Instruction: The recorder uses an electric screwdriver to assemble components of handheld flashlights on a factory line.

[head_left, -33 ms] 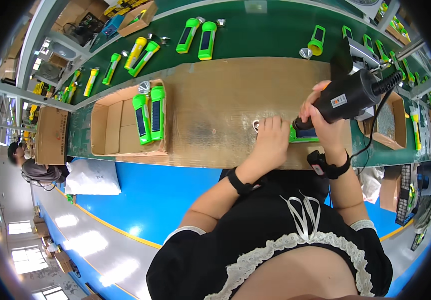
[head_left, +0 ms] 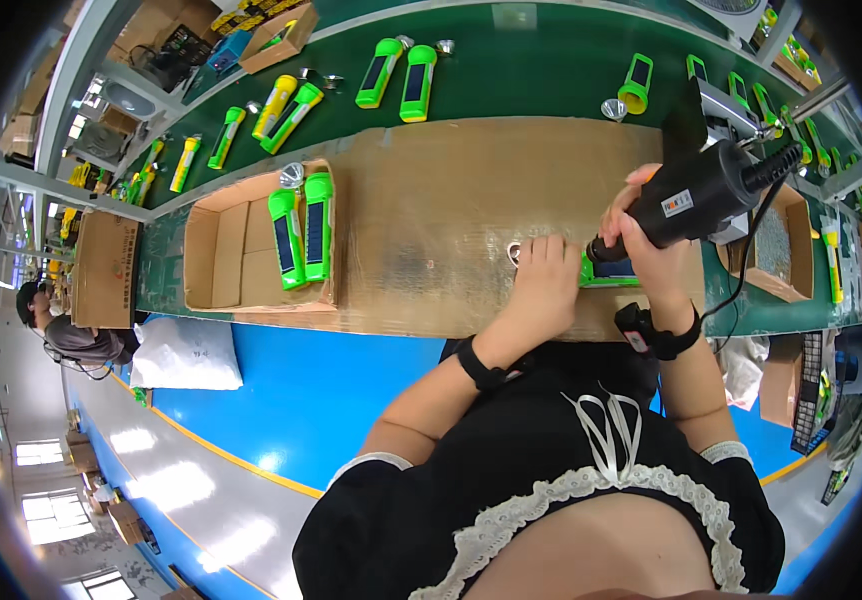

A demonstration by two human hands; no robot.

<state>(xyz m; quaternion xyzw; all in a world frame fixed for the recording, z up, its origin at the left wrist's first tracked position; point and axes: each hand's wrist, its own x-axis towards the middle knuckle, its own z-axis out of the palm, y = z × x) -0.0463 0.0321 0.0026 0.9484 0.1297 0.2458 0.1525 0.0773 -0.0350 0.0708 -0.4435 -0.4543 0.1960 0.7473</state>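
Note:
My right hand [head_left: 651, 255] is wrapped round a black electric screwdriver [head_left: 689, 200], which slants down to the left with its tip at a green flashlight [head_left: 613, 282]. That flashlight lies on the cardboard sheet and is partly covered by my hands and the tool. At its left end my left hand [head_left: 548, 285] is closed, fingers bent and pressed together against it; the part they grip is hidden. A small shiny ring-shaped piece [head_left: 514, 254] shows just left of those fingers.
An open cardboard box [head_left: 213, 305] on the left holds green flashlights [head_left: 318, 225] and a silver reflector [head_left: 292, 176]. More flashlights [head_left: 418, 83] lie along the green bench's far side. Another box [head_left: 799, 245] stands at right beside the screwdriver's cable [head_left: 746, 262]. A person [head_left: 76, 335] is far left.

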